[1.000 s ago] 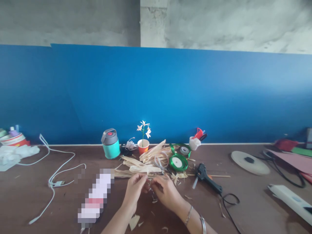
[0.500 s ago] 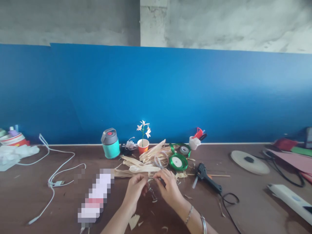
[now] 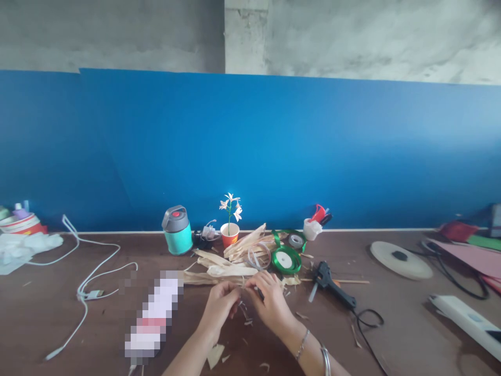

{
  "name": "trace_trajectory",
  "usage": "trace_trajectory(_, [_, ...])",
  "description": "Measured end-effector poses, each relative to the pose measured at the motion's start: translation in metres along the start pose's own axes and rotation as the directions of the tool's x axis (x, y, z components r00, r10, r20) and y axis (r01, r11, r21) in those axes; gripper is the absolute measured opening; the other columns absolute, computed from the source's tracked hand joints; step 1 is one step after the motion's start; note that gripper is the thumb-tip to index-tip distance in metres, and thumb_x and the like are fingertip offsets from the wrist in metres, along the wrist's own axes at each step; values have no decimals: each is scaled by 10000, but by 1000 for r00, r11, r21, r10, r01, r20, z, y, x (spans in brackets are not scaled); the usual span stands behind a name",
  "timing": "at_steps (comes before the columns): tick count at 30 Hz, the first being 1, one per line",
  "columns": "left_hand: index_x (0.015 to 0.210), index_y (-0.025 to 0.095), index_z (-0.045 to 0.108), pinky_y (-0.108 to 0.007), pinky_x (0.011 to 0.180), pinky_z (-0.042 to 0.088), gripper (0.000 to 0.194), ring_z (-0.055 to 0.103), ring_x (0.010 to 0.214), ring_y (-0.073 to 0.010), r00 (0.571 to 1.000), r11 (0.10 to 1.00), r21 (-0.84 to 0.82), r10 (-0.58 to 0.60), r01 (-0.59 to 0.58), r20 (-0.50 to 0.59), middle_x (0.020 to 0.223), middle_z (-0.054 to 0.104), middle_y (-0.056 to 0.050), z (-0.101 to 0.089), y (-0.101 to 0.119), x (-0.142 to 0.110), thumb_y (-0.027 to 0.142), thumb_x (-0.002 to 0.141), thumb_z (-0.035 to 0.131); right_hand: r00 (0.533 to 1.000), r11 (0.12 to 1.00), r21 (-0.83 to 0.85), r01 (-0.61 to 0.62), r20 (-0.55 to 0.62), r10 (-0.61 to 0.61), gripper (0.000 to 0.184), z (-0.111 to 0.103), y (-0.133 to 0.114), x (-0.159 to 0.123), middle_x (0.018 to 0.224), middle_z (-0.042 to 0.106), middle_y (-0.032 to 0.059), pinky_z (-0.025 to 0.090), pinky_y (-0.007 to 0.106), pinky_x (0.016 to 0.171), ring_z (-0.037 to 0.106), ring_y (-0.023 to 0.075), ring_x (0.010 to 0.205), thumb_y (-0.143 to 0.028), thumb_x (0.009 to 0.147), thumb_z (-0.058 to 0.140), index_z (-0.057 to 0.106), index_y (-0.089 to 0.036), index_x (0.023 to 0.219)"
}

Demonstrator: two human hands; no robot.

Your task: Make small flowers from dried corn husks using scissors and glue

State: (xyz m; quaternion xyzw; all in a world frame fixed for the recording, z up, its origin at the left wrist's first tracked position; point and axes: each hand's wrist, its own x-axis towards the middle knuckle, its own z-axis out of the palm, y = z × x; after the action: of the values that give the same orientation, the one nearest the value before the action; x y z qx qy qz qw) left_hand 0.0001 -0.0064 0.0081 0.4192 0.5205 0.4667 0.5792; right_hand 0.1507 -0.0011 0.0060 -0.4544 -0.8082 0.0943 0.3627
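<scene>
My left hand (image 3: 219,308) is closed in a pinch, thumb against forefinger. Close beside it on the right, my right hand (image 3: 271,302) is pinched too, its fingertips almost meeting the left ones. A small pale bit shows between the fingertips, too small to name. Just beyond both hands lies a pile of dried corn husks (image 3: 227,270). Small pale scraps (image 3: 247,322) are scattered on the table under the hands. A spool of green ribbon (image 3: 287,260) lies past my right hand, and a black glue gun (image 3: 332,286) rests to its right.
A paper cup (image 3: 229,236) holds a stem of pale flowers at the back. A turquoise jar (image 3: 178,234) stands left of it. White cables (image 3: 84,287) and a blurred-out object (image 3: 152,318) lie left. On the right are a round lid-like disc (image 3: 401,261) and a white device (image 3: 469,324).
My fingertips have drawn slightly closer together, the left hand moving a little to the right. The things on the table stay where they were.
</scene>
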Motion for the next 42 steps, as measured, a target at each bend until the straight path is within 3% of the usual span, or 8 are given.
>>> trace_trajectory(42, [512, 174, 522, -192, 395, 253, 281, 354, 372, -65, 999, 1000, 6, -1, 1, 33, 407, 438, 66, 1, 1, -1, 374, 620, 687, 998, 999, 15, -46, -53, 47, 108, 1, 0, 0, 782, 629, 12, 358, 311, 737, 567, 190, 781, -137, 840, 538, 573, -212, 772])
